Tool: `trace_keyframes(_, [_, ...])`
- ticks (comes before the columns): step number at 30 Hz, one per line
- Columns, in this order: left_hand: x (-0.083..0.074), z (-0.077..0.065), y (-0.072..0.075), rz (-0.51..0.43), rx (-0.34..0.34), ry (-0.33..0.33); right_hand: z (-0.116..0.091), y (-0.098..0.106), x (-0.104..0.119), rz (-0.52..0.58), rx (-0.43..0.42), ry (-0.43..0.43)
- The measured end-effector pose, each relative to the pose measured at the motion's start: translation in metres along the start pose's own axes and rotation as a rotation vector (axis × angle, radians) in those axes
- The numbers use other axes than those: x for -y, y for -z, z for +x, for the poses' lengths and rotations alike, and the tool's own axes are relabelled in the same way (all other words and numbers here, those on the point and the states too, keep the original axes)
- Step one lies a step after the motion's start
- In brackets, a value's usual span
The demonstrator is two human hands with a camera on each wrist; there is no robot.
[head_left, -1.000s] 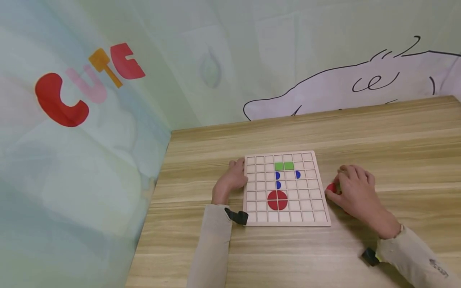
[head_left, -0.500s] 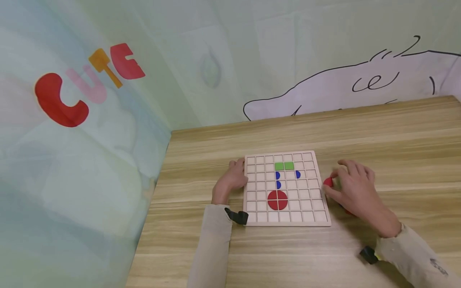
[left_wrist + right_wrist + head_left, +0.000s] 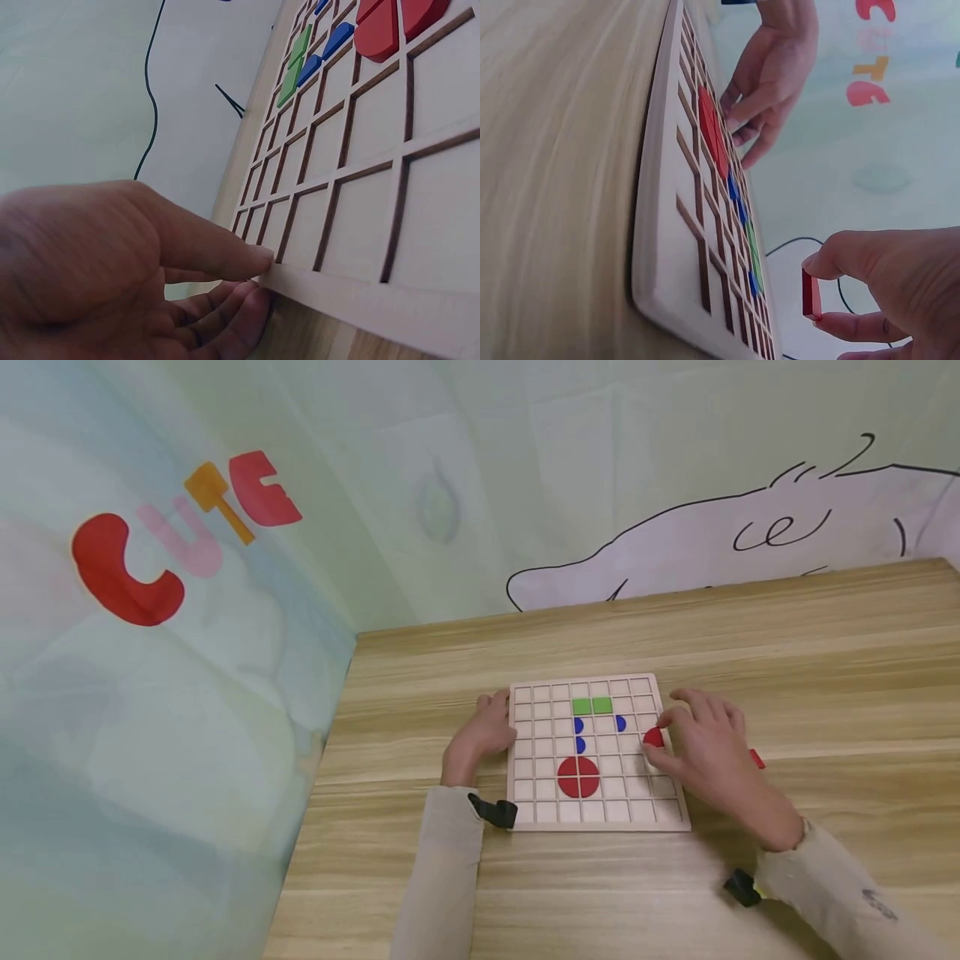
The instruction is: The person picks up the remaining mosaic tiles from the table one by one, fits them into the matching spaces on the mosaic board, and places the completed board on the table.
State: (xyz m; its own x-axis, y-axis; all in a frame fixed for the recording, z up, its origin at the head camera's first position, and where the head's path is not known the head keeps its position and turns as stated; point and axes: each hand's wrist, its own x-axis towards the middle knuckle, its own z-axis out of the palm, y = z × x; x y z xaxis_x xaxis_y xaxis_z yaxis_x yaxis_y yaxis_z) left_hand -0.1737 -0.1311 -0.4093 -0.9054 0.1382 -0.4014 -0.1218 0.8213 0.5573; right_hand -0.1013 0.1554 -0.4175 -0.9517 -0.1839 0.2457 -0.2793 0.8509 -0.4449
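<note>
A pale wooden grid board (image 3: pixel 626 811) lies on the table, its square cells divided by thin ridges. My left hand (image 3: pixel 487 728) holds the board's left edge; in the left wrist view its thumb (image 3: pixel 251 261) rests on the rim, with the fingers curled at the edge below. Over the board's right side my right hand (image 3: pixel 716 760) pinches a red block (image 3: pixel 654 738) with a rounded edge between thumb and index finger. The right wrist view shows this red block (image 3: pixel 811 294) raised above the board. Fitted in cells are two green squares (image 3: pixel 592 706), several blue half-circles (image 3: pixel 579 745) and a red circle (image 3: pixel 578 777) of quarter pieces.
Another red piece (image 3: pixel 757 759) lies on the wooden table (image 3: pixel 847 693), right of my right hand and partly hidden by it. A printed fabric backdrop (image 3: pixel 465 485) rises behind the table and along its left side.
My right hand has lifted the red block beside the board and carried it left, over the board's right columns. This uncovers another red piece on the table. The left hand stays put.
</note>
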Motion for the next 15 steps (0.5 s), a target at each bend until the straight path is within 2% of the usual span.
trace_keyframes(7, [0.0, 0.0, -0.001, 0.002, -0.007, 0.002, 0.003, -0.012, 0.011, 0.005, 0.082, 0.002])
trace_keyframes(15, [0.001, 0.0, 0.001, 0.005, 0.007, -0.01, 0.005, -0.026, 0.023, -0.05, 0.161, 0.034])
